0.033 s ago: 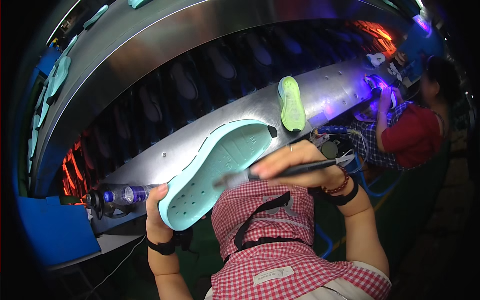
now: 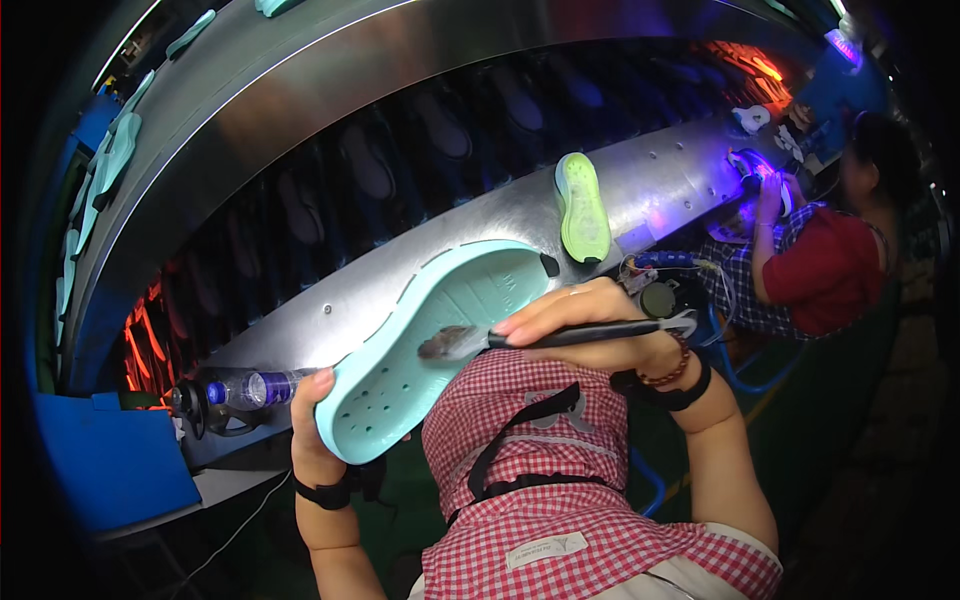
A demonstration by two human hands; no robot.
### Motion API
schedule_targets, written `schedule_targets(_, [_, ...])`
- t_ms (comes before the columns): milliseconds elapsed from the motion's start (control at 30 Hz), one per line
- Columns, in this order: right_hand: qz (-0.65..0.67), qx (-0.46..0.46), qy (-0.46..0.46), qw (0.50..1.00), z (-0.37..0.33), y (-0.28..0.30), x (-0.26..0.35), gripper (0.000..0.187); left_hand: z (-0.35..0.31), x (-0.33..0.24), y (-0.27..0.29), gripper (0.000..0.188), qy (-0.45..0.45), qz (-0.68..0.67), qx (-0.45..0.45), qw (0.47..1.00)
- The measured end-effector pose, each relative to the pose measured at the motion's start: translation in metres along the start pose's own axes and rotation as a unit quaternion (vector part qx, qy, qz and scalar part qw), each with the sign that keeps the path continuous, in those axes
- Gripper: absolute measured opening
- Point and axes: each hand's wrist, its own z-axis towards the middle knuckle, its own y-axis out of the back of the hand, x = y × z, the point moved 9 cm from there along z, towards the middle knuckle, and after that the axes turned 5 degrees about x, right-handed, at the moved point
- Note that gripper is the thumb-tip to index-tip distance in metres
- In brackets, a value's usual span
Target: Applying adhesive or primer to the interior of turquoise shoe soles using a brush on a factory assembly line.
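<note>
A light aqua shoe sole (image 2: 390,370) with a raised rim and small holes at one end is tilted in front of me. My left hand (image 2: 312,410) grips its lower left end, thumb over the rim. In my right hand (image 2: 590,315) is a brush (image 2: 460,343) with a dark handle, held like a pen. Its brownish bristles lie over the inner face of the sole, near the middle; whether they press on it I cannot tell. Beyond the sole, a yellow-green shoe sole (image 2: 583,212) rests on the metal ledge (image 2: 500,208).
Past the ledge, a dark machine opening (image 2: 400,150) holds rows of soles, with orange glow at both ends. Bottles (image 2: 255,390) stand at left beside a blue box (image 2: 115,455). Jars and cables (image 2: 665,290) are at right. A co-worker (image 2: 825,265) sits farther right under violet light.
The brush has shifted slightly left over the sole, and its bristles now show sharply instead of blurred. My right hand moved with it; the left hand keeps its place.
</note>
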Motion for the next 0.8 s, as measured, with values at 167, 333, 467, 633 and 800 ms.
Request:
schedule_targets(167, [0.018,0.086,-0.010,0.996,-0.009,-0.025,-0.004,0.021,-0.002,-0.010,0.018,0.077,-0.042,0.024,-0.066,0.997])
schedule_targets(333, [0.032,-0.010,0.025,0.999,-0.002,-0.020,0.022,0.023,0.031,-0.007,0.015,0.060,-0.179,-0.279,0.097,0.938])
schedule_targets(467, [0.043,-0.085,-0.151,0.984,-0.002,-0.031,-0.051,0.021,0.065,0.034,-0.009,0.073,-0.123,-0.146,0.113,0.975])
schedule_targets(633, [-0.002,-0.146,-0.152,0.978,0.007,-0.031,-0.060,0.021,0.070,0.054,-0.007,0.086,-0.141,-0.199,0.077,0.967])
schedule_targets(800, [-0.228,-0.072,0.040,0.970,0.009,-0.073,-0.012,0.012,0.068,0.034,0.010,0.068,-0.211,-0.182,0.019,0.960])
